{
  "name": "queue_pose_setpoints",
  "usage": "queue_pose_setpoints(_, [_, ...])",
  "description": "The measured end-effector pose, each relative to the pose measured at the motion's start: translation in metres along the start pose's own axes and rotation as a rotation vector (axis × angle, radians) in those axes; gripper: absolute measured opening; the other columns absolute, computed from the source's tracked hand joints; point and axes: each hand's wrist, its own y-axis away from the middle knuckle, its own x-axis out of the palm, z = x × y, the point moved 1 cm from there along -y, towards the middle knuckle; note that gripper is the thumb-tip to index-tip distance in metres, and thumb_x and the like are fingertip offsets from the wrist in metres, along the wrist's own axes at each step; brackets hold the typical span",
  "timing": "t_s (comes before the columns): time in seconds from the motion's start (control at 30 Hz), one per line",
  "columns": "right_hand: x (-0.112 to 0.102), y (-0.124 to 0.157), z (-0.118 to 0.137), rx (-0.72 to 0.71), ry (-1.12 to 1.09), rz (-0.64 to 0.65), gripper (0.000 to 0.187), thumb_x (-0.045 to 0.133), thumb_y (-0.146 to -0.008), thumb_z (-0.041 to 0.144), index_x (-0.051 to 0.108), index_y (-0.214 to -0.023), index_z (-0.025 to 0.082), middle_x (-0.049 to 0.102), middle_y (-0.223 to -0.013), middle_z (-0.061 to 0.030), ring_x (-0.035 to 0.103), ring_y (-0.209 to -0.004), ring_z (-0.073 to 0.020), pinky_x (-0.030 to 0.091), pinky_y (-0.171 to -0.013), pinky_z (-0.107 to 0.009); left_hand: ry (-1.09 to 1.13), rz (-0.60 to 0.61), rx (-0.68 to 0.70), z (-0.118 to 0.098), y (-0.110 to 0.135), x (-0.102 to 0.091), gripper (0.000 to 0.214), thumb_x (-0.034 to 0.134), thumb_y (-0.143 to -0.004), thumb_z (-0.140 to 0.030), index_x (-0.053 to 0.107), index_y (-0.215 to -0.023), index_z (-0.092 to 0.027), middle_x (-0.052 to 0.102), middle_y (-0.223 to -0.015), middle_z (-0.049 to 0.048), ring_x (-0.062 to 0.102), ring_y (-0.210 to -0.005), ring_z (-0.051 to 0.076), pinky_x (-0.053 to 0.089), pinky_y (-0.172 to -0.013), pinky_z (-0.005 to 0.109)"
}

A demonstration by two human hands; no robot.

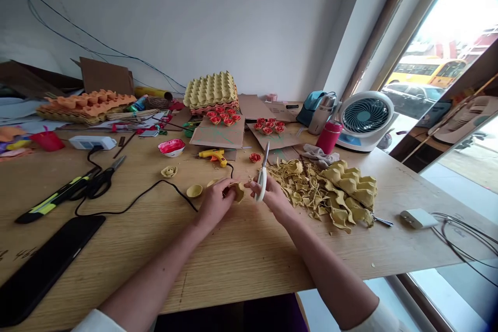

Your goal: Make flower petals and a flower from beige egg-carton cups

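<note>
My left hand (218,198) is closed on a yellow egg carton cup (238,193), near the middle of the table. In my right hand (273,198) is a pair of white-handled scissors (263,171), its blades pointing up and away from me. The right fingertips come close to the cup's edge; whether they touch it I cannot tell. Left of my hands sits a loose carton cup (194,191), with part of another behind my left hand. A small cup rose (169,171) lies farther left. Carton scraps (303,187) are heaped right of my right hand.
A yellow glue gun (213,155) and a bowl of red paint (171,147) stand behind my hands. Red flowers (223,115) rest on cardboard. Black scissors (103,179), a cutter and a phone (50,264) lie left, a fan (365,119) and a red bottle (329,137) right.
</note>
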Motion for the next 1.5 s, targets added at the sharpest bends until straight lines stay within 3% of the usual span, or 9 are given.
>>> queue_pose_setpoints(0.23, [0.007,0.006,-0.004,-0.262,0.425,-0.001,0.036,0.078,-0.07,0.034,0.051,-0.091,0.023,0.062,-0.085,0.0013,0.053,-0.068,-0.014,0.044,-0.063,-0.028,-0.044,0.091,-0.016,0.003,0.003,-0.001,0.033,0.052,-0.079,-0.007,0.076,-0.1,-0.018,0.072,-0.097,0.0078,0.065,-0.086,0.021,0.051,-0.082,0.035])
queue_pose_setpoints(0.4, [0.008,0.006,-0.006,-0.314,0.504,-0.057,0.023,0.068,-0.075,0.028,0.049,-0.087,0.023,0.055,-0.075,0.0034,0.048,-0.065,-0.0135,0.041,-0.062,-0.028,0.129,0.187,-0.076,0.004,0.004,0.002,0.027,0.055,-0.088,-0.027,0.075,-0.104,-0.018,0.075,-0.097,0.0081,0.067,-0.081,0.021,0.054,-0.074,0.033])
queue_pose_setpoints(0.5, [0.003,0.006,-0.002,-0.353,0.508,-0.118,0.021,0.065,-0.078,0.027,0.049,-0.091,0.024,0.055,-0.077,0.0027,0.049,-0.066,-0.0142,0.042,-0.064,-0.029,0.413,0.358,-0.113,0.002,0.003,0.001,0.04,0.059,-0.088,-0.043,0.07,-0.118,-0.018,0.075,-0.102,0.0087,0.067,-0.078,0.02,0.053,-0.061,0.028])
queue_pose_setpoints(0.6, [-0.001,0.006,0.002,-0.385,0.508,-0.152,0.023,0.065,-0.078,0.028,0.049,-0.094,0.024,0.056,-0.079,0.0021,0.051,-0.069,-0.0155,0.043,-0.066,-0.03,0.699,0.503,-0.159,-0.001,0.004,-0.002,0.05,0.067,-0.084,-0.047,0.065,-0.127,-0.021,0.07,-0.118,0.0104,0.067,-0.092,0.022,0.054,-0.064,0.027])
queue_pose_setpoints(0.83, [0.0,0.013,0.01,-0.429,0.427,-0.073,0.023,0.069,-0.08,0.029,0.05,-0.092,0.025,0.06,-0.084,0.0006,0.055,-0.074,-0.0168,0.046,-0.07,-0.031,0.958,0.565,-0.311,0.003,0.007,-0.006,0.046,0.071,-0.084,-0.046,0.067,-0.125,-0.025,0.07,-0.116,0.0105,0.069,-0.1,0.026,0.059,-0.078,0.037])
queue_pose_setpoints(1.0, [-0.002,0.011,0.01,-0.467,0.401,-0.12,0.019,0.068,-0.083,0.03,0.053,-0.094,0.024,0.061,-0.087,-0.0003,0.055,-0.074,-0.016,0.046,-0.071,-0.03,0.865,0.483,-0.254,0.008,0.006,-0.002,0.055,0.075,-0.08,-0.04,0.06,-0.131,-0.025,0.063,-0.129,0.0095,0.066,-0.106,0.024,0.058,-0.082,0.037])
queue_pose_setpoints(1.17, [-0.01,0.006,0.009,-0.446,0.415,-0.273,0.022,0.066,-0.084,0.036,0.05,-0.092,0.024,0.059,-0.084,0.0008,0.052,-0.071,-0.0152,0.044,-0.069,-0.029,0.288,0.223,0.017,0.008,0.004,-0.002,0.048,0.075,-0.079,-0.029,0.06,-0.125,-0.023,0.063,-0.125,0.0101,0.063,-0.11,0.025,0.055,-0.093,0.041])
queue_pose_setpoints(1.3, [-0.011,0.004,0.009,-0.439,0.448,-0.289,0.022,0.065,-0.084,0.037,0.049,-0.092,0.024,0.056,-0.08,0.0021,0.048,-0.067,-0.0144,0.041,-0.066,-0.028,-0.065,0.233,0.265,-0.003,0.005,-0.004,0.045,0.068,-0.082,-0.016,0.06,-0.126,-0.026,0.062,-0.131,0.0087,0.055,-0.125,0.03,0.041,-0.111,0.051])
queue_pose_setpoints(1.5, [-0.008,0.005,0.009,-0.454,0.488,-0.258,0.021,0.064,-0.085,0.038,0.049,-0.091,0.024,0.053,-0.08,0.0021,0.046,-0.068,-0.0142,0.039,-0.066,-0.028,0.132,0.161,0.081,0.003,0.005,0.001,0.049,0.074,-0.079,-0.028,0.06,-0.126,-0.023,0.065,-0.117,0.0091,0.063,-0.1,0.024,0.054,-0.084,0.035])
